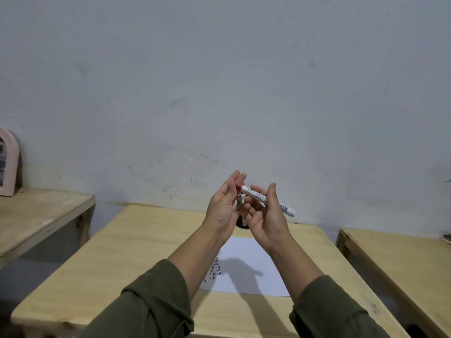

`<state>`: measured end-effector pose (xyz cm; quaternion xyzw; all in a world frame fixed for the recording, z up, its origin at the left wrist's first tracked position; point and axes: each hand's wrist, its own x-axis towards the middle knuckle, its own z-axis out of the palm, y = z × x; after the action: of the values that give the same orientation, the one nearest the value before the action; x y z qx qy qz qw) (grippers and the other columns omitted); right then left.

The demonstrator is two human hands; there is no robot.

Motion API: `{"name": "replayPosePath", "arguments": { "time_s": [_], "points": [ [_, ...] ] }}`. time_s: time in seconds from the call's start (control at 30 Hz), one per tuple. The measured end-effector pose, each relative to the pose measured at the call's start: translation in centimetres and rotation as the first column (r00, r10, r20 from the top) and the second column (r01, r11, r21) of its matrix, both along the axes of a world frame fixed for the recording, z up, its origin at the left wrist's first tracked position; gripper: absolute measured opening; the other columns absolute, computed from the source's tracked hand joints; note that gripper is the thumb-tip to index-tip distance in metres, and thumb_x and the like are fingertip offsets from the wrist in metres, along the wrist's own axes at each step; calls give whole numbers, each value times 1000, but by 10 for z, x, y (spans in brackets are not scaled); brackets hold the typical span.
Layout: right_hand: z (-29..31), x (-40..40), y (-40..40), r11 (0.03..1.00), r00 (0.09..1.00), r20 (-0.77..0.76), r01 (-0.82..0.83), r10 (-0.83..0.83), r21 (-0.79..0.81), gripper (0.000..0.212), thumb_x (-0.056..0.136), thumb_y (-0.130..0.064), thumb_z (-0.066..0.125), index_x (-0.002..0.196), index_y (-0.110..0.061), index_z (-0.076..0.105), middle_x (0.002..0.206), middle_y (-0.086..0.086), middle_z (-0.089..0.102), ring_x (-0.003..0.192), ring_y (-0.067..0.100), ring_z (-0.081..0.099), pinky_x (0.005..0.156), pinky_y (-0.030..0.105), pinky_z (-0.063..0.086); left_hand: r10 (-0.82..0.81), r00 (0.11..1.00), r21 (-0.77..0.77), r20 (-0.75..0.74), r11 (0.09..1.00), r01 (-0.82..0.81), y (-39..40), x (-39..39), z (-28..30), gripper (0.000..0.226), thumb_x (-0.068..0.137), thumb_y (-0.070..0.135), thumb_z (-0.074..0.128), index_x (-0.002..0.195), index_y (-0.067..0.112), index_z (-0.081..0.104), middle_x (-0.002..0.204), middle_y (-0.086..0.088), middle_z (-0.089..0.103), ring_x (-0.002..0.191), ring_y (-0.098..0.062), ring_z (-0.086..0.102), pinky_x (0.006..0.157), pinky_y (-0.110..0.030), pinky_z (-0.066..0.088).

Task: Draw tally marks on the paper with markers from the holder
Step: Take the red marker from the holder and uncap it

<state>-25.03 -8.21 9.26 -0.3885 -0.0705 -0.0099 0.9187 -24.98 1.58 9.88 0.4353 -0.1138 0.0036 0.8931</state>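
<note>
Olive-green sleeves [156, 303] nearest; right hand [267, 219] pinching a white red-tipped marker [264, 199] aloft, left hand [223, 206] open-fingered at its tip above the white tallied paper [246, 267] and dark holder [241, 223]; judged uncapped, next lowering tip to paper.

Both arms wear long sleeves of dark olive-green cloth. The left sleeve [156, 301] is pushed up well short of the wrist, its cuff bunched into thick folds, and a thin dark cord or seam line curves across its near part. The right sleeve [334, 311] is likewise drawn back, its cuff edge rolled into a soft ridge with creases running behind it. Forearms, the left hand [223, 208] and the right hand [267, 220] are bare, with no rings, watch or bands showing.
</note>
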Motion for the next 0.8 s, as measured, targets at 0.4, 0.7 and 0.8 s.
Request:
{"name": "replayPosePath", "arguments": {
  "time_s": [0.4, 0.7, 0.8],
  "points": [
    [-16, 6, 1, 987, 990, 142, 21, 3, -161, 25, 98, -22, 43, 85, -7, 59, 66, 7, 65, 55, 13, 58, 57, 20, 52, 308, 936, 124, -170, 949, -290, 16, 14, -6, 24, 87, 20, 64, 109, 12, 67, 84, 10, 64, 78, -1, 56, 72, -15, 36],
    [-70, 2, -10, 971, 999, -23, -29, 24, -239, 15, 96, -18, 48, 95, -10, 60, 66, 7, 61, 55, 12, 56, 57, 19, 52, 560, 827, 659, 41, 607, -444, 70, 11, -82, 11, 78, 25, 72, 89, 25, 69, 97, 2, 73, 92, -9, 66, 81, -21, 47],
    [-92, -1, -7, 958, 997, -69, -60, 42, -281, 14, 96, -17, 48, 99, -9, 59, 64, 6, 62, 54, 11, 56, 55, 17, 51, 558, 829, 782, 43, 497, -375, 80, 3, -124, 9, 77, 24, 73, 84, 28, 69, 97, 4, 75, 90, -11, 69, 84, -28, 53]
  ]
}}
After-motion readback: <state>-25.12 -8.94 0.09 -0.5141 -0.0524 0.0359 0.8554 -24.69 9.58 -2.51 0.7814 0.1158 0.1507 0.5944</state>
